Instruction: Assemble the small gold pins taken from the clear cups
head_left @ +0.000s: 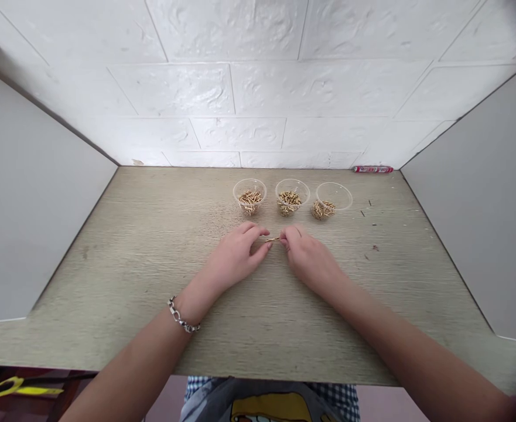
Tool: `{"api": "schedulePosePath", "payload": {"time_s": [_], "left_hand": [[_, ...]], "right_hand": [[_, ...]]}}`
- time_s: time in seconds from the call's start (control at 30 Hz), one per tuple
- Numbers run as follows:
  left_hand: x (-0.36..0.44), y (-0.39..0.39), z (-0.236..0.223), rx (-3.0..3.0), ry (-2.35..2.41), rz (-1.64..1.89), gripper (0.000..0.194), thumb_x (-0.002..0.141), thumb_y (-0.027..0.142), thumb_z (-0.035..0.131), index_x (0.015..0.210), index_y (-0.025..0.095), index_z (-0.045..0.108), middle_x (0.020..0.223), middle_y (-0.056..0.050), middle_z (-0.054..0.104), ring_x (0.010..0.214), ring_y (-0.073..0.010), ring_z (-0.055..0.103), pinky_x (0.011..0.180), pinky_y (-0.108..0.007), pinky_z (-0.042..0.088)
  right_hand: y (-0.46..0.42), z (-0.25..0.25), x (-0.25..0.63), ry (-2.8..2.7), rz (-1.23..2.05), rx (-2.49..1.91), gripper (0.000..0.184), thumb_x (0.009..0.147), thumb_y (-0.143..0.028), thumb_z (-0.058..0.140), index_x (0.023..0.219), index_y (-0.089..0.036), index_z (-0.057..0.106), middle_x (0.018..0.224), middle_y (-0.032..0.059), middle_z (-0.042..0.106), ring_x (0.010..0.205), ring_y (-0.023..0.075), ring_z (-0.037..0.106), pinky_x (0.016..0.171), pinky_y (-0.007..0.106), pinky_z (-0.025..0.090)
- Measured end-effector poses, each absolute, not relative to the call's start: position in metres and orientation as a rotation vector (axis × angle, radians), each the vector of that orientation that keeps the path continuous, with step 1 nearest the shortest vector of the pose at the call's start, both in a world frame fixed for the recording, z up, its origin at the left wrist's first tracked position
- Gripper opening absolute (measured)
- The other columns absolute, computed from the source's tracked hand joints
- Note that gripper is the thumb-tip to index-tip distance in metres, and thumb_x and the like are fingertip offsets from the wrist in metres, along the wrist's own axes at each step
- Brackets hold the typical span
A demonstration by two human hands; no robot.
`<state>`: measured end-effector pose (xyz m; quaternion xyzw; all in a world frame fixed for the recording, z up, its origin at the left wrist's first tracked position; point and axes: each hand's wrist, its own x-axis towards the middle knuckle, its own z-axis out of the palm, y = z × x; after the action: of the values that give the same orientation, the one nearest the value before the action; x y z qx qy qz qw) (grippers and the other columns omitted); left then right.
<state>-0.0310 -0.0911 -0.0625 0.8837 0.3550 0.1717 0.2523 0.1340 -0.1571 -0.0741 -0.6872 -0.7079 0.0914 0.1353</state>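
Forearms [139, 366] reach over the worktop [130, 264], left hand [235, 255] and right hand [310, 261] pinching one golden pin [272, 239] between them. Three clear cups [292, 196] beyond hold more pins [249, 202].

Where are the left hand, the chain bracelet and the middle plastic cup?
Left hand [235, 256], head view, back of hand.
Chain bracelet [180, 315], head view, its links.
Middle plastic cup [291, 187], head view, back wall.
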Motion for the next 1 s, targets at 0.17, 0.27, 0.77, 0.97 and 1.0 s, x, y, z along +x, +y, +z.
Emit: {"api": "schedulePosePath", "payload": {"time_s": [0.17, 0.27, 0.77, 0.97, 1.0], "left_hand": [[-0.030, -0.096, -0.057, 2.463, 0.883, 0.566, 0.020, 0.090, 0.026, 0.044, 0.088, 0.016, 0.062, 0.085, -0.003, 0.064, 0.078, -0.0135, 0.058, 0.071, -0.026, 0.047], [-0.030, -0.099, -0.055, 2.465, 0.851, 0.768, 0.017, 0.089, 0.023, 0.047, 0.086, 0.016, 0.061, 0.079, -0.002, 0.064, 0.074, -0.0112, 0.058, 0.067, -0.023, 0.046], [-0.033, -0.109, -0.052, 2.544, 0.598, 1.289, 0.014, 0.079, 0.011, 0.061, 0.090, 0.017, 0.058, 0.078, 0.000, 0.066, 0.070, -0.0086, 0.060, 0.066, -0.021, 0.047], [-0.032, -0.112, -0.052, 2.489, 0.674, 1.264, 0.018, 0.078, 0.020, 0.065, 0.093, 0.019, 0.055, 0.079, 0.000, 0.064, 0.069, -0.0085, 0.059, 0.065, -0.022, 0.048], [-0.032, -0.113, -0.052, 2.483, 0.687, 1.253, 0.018, 0.078, 0.022, 0.065, 0.093, 0.019, 0.055, 0.079, 0.000, 0.064, 0.068, -0.0086, 0.059, 0.065, -0.022, 0.048]], "right_hand": [[-0.164, -0.068, 0.133, -1.968, 0.191, -1.851, 0.019, 0.094, -0.022, 0.031, 0.084, -0.018, 0.046, 0.082, 0.0040, 0.051, 0.062, 0.0148, 0.048, 0.052, 0.026, 0.030], [-0.169, -0.062, 0.132, -1.883, 0.186, -1.732, 0.018, 0.094, -0.029, 0.036, 0.089, -0.018, 0.048, 0.084, 0.0049, 0.053, 0.066, 0.0146, 0.050, 0.055, 0.025, 0.034], [-0.182, -0.043, 0.131, -1.634, 0.444, -1.394, 0.006, 0.086, -0.022, 0.053, 0.081, -0.020, 0.054, 0.065, -0.0038, 0.051, 0.054, 0.0075, 0.042, 0.052, 0.022, 0.035], [-0.186, -0.043, 0.132, -1.429, 0.697, -1.374, 0.006, 0.085, -0.023, 0.052, 0.084, -0.020, 0.056, 0.065, -0.0030, 0.051, 0.054, 0.0085, 0.043, 0.050, 0.022, 0.035], [-0.186, -0.043, 0.132, -1.410, 0.710, -1.378, 0.006, 0.085, -0.023, 0.052, 0.084, -0.021, 0.057, 0.064, -0.0029, 0.051, 0.054, 0.0086, 0.043, 0.050, 0.022, 0.036]]}}
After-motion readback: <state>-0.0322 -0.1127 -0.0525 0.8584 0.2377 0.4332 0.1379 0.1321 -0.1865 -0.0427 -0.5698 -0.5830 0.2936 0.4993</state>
